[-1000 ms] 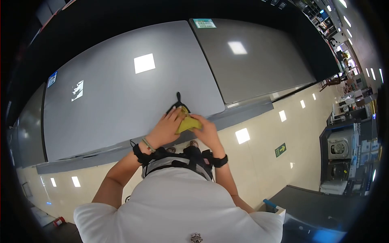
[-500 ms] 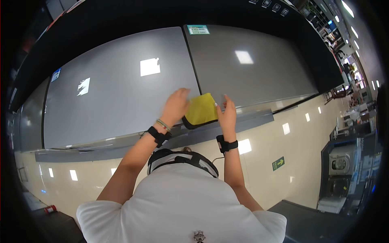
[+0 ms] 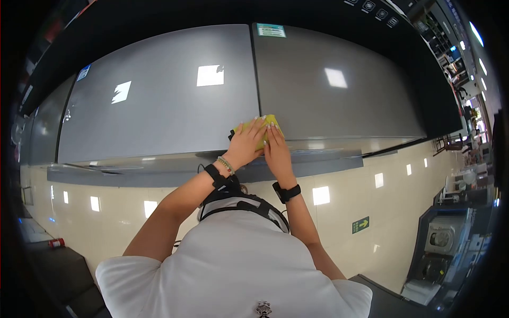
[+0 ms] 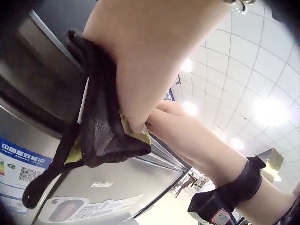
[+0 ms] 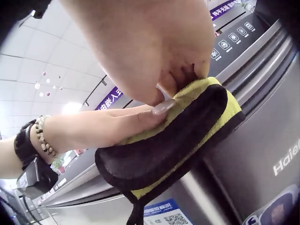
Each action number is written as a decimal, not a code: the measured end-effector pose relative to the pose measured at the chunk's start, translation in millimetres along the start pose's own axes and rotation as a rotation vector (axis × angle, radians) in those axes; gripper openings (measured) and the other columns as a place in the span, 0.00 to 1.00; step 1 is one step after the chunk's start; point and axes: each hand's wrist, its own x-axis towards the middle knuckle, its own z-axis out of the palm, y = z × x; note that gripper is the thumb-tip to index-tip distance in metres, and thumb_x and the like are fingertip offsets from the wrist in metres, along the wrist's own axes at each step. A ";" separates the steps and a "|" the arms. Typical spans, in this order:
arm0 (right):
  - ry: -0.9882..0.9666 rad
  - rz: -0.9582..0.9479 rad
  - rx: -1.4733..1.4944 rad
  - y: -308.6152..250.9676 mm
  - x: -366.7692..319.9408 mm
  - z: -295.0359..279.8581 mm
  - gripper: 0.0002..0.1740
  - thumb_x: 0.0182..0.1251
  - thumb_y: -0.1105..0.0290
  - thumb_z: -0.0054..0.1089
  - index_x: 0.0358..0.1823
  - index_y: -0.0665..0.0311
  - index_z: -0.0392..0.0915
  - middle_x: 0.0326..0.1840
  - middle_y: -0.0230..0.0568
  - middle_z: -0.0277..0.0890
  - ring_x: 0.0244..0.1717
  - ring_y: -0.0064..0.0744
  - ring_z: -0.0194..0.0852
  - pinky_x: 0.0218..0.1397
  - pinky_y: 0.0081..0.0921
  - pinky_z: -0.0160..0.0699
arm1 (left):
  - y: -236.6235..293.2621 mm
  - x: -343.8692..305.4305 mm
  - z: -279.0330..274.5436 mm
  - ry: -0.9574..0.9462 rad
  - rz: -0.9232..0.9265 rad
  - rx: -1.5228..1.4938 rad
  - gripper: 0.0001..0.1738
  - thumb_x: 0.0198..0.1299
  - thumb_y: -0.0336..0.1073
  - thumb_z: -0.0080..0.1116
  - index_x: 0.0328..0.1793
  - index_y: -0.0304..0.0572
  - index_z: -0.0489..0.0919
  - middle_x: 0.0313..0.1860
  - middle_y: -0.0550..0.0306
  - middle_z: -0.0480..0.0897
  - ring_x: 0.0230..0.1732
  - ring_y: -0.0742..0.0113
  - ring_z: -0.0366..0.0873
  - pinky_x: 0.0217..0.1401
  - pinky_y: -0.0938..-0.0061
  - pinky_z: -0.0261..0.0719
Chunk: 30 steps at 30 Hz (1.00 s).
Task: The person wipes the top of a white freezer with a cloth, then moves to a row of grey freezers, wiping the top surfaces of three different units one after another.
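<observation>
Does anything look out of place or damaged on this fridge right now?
Nothing stands out. The left hand and right hand press a yellow cloth flat on the grey fridge, over its door seam; the cloth's black loop hangs loose. No spill or dent shows.

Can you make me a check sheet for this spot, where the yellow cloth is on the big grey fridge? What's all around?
Surface: two shiny grey fridge doors side by side, with a sticker at the top of one.
Job's things: one yellow cloth with a dark back, lying flat on the door near the gap between the doors.
Clutter: a small red thing on the floor, too small to tell what it is.
Grips: left grip and right grip, both bare hands, press the cloth with straight fingers.
Cables: a thin dark wire by the left wrist.
Surroundings: pale tiled floor, a green arrow sign, washing machines off to one side.
</observation>
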 end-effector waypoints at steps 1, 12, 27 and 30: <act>0.013 0.007 -0.009 4.0 2.0 -0.1 0.25 0.61 0.76 0.47 0.61 0.70 0.64 0.65 0.54 0.62 0.66 0.53 0.58 0.66 0.38 0.61 | -1.0 4.8 2.7 0.028 -0.004 -0.038 0.42 0.48 0.51 0.61 0.68 0.43 0.61 0.72 0.52 0.56 0.73 0.56 0.52 0.68 0.50 0.56; 0.098 0.173 -0.103 41.0 27.5 -11.9 0.20 0.61 0.72 0.50 0.56 0.67 0.71 0.59 0.46 0.70 0.60 0.42 0.67 0.62 0.34 0.67 | 8.9 70.5 31.6 -0.057 0.047 0.097 0.43 0.52 0.60 0.53 0.69 0.43 0.61 0.73 0.52 0.55 0.74 0.56 0.48 0.69 0.47 0.53; 0.226 0.325 -0.210 46.1 7.3 -15.0 0.21 0.58 0.76 0.46 0.54 0.71 0.71 0.56 0.53 0.71 0.59 0.50 0.66 0.63 0.36 0.66 | 35.5 83.2 37.5 -0.190 0.113 0.003 0.43 0.50 0.33 0.57 0.73 0.44 0.52 0.76 0.51 0.45 0.76 0.49 0.41 0.64 0.30 0.48; 0.251 0.346 -0.228 28.6 -0.2 -10.3 0.20 0.58 0.75 0.47 0.53 0.72 0.72 0.54 0.56 0.72 0.58 0.50 0.68 0.60 0.36 0.68 | 28.1 64.9 33.7 -0.166 0.188 -0.062 0.40 0.53 0.33 0.54 0.73 0.44 0.53 0.76 0.50 0.46 0.76 0.49 0.42 0.65 0.31 0.48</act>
